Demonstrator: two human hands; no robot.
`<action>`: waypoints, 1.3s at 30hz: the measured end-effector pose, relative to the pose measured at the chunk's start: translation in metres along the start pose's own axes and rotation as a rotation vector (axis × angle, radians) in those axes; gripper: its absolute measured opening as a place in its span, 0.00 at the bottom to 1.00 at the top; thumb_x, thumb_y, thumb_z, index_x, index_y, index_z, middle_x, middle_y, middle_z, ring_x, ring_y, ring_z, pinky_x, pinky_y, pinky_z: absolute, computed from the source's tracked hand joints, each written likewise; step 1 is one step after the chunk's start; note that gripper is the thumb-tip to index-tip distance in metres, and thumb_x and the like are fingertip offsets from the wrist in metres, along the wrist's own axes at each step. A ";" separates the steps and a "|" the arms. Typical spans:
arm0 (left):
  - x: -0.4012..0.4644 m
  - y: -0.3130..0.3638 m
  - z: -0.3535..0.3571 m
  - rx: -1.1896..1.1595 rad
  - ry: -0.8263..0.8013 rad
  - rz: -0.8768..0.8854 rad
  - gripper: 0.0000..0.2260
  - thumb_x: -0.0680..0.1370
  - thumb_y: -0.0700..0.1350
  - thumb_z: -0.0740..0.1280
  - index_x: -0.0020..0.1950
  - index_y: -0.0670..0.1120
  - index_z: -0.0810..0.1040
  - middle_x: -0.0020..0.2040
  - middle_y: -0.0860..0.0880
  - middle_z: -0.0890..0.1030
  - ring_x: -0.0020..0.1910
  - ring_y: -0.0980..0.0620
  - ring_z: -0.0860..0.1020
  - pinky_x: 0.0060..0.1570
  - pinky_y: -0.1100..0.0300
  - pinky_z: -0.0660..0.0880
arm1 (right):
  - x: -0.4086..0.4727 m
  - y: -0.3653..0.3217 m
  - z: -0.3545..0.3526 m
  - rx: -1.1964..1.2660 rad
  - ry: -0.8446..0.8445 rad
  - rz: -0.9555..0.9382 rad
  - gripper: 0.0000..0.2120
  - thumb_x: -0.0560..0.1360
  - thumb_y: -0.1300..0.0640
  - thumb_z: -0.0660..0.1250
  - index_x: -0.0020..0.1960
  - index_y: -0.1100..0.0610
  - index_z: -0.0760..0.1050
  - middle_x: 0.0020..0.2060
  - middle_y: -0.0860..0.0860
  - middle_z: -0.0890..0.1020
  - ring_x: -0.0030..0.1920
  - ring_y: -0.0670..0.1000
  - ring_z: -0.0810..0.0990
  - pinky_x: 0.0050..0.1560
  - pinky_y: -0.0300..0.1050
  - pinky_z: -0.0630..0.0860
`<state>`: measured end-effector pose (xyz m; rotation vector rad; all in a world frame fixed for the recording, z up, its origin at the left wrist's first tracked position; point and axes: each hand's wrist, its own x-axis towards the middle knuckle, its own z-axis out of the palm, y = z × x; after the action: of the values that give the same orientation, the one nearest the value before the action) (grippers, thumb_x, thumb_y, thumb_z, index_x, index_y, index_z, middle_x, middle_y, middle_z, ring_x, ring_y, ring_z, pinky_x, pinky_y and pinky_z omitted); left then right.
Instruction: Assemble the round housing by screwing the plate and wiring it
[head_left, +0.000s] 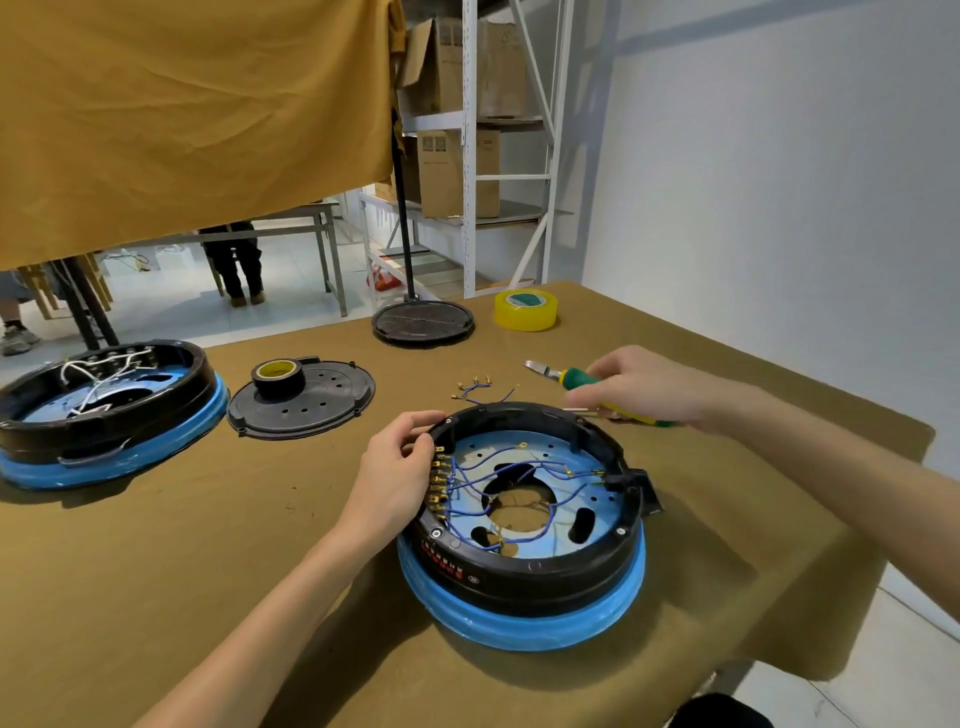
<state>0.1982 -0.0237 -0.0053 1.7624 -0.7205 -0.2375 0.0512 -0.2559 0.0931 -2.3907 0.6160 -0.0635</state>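
My left fingers pinch the housing rim steady, my right hand grips the screwdriver, so I should drive screws squarely.

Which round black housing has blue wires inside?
The round black housing on a blue base that the left hand grips at its rim has blue wires. The other round housing, far left, holds white wires.
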 end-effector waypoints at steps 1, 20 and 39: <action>0.000 0.000 0.000 -0.008 -0.001 0.001 0.14 0.86 0.40 0.57 0.67 0.51 0.77 0.56 0.53 0.82 0.52 0.57 0.82 0.45 0.63 0.80 | 0.009 0.011 0.007 -0.075 0.093 0.015 0.18 0.76 0.42 0.72 0.49 0.58 0.81 0.40 0.51 0.81 0.40 0.50 0.78 0.44 0.46 0.72; 0.010 -0.006 -0.003 -0.005 -0.059 0.008 0.13 0.86 0.39 0.59 0.64 0.53 0.78 0.56 0.56 0.82 0.49 0.64 0.82 0.41 0.67 0.79 | 0.111 0.010 0.032 -0.279 0.228 -0.174 0.15 0.79 0.57 0.67 0.64 0.59 0.79 0.60 0.55 0.82 0.57 0.52 0.79 0.60 0.48 0.77; 0.009 -0.007 -0.004 -0.065 -0.068 0.005 0.12 0.85 0.42 0.60 0.62 0.57 0.78 0.58 0.56 0.82 0.53 0.63 0.81 0.53 0.61 0.81 | 0.148 -0.044 0.077 -0.128 0.067 -0.345 0.05 0.85 0.59 0.56 0.54 0.59 0.70 0.47 0.55 0.81 0.47 0.56 0.79 0.50 0.53 0.76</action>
<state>0.2101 -0.0248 -0.0083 1.6977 -0.7576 -0.3157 0.2162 -0.2465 0.0434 -2.6046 0.2361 -0.2604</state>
